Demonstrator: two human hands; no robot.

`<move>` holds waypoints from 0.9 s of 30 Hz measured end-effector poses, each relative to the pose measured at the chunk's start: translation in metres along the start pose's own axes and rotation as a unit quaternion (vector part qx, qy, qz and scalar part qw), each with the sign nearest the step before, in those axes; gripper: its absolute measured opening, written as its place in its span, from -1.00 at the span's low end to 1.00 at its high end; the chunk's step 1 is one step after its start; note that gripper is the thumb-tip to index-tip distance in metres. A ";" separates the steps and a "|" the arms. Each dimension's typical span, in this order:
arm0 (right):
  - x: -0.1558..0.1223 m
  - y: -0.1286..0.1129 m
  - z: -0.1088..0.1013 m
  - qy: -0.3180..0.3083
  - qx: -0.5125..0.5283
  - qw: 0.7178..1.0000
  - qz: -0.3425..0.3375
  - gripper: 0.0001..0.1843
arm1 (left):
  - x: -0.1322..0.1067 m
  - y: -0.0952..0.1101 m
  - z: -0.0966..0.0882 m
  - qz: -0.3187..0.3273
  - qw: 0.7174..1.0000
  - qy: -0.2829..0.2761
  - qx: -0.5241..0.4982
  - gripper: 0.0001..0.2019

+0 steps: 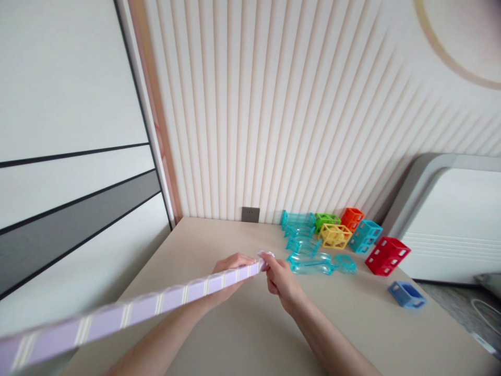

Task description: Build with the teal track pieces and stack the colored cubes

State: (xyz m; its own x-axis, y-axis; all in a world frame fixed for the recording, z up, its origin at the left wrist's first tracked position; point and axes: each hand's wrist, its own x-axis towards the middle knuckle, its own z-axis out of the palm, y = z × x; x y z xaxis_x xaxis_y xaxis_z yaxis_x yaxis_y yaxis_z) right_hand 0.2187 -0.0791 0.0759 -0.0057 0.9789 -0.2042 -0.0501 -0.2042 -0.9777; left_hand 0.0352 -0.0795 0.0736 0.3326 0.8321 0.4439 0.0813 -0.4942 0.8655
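A long lilac track strip (156, 302) with white cross bands runs from the bottom left up to the table's middle. My left hand (229, 271) is behind its far end, fingers curled around it. My right hand (278, 279) pinches the strip's tip with closed fingers. Just right of the hands lie several clear teal track pieces (311, 263) on the beige table (242, 334).
Hollow block frames stand at the back right: green (326, 220), yellow (335, 235), orange (352, 218), teal (365, 235), red (387, 255), and a small blue one (407, 294). A ribbed wall with a grey socket (250, 214) rises behind. A white appliance (454, 219) stands to the right.
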 end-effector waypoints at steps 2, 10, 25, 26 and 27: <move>0.001 0.004 0.001 -0.011 0.001 1.000 0.019 -0.48 | 0.001 0.000 -0.002 0.015 1.000 -0.006 -0.007 -0.87; 0.001 0.011 0.001 0.101 -0.144 0.965 -0.197 -0.36 | 0.003 0.008 -0.008 -0.039 0.996 0.078 0.004 -0.81; -0.002 0.013 0.000 0.005 -0.131 0.957 -0.258 -0.53 | 0.006 0.002 -0.013 -0.088 0.990 0.092 -0.061 -0.72; -0.002 0.013 0.000 -0.003 -0.125 0.962 -0.244 -0.52 | 0.007 0.003 -0.013 -0.087 0.989 0.097 -0.064 -0.72; -0.002 0.013 0.001 -0.011 -0.118 0.965 -0.233 -0.51 | 0.007 0.003 -0.012 -0.088 0.988 0.105 -0.071 -0.71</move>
State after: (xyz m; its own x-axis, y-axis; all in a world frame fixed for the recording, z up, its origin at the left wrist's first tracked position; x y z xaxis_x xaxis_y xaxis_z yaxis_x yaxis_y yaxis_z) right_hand 0.2174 -0.0833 0.0634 -0.0589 0.9641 0.2590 0.1768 0.2654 -0.9478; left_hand 0.0264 -0.0720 0.0818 0.1208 0.9431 0.3099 -0.0182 -0.3100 0.9506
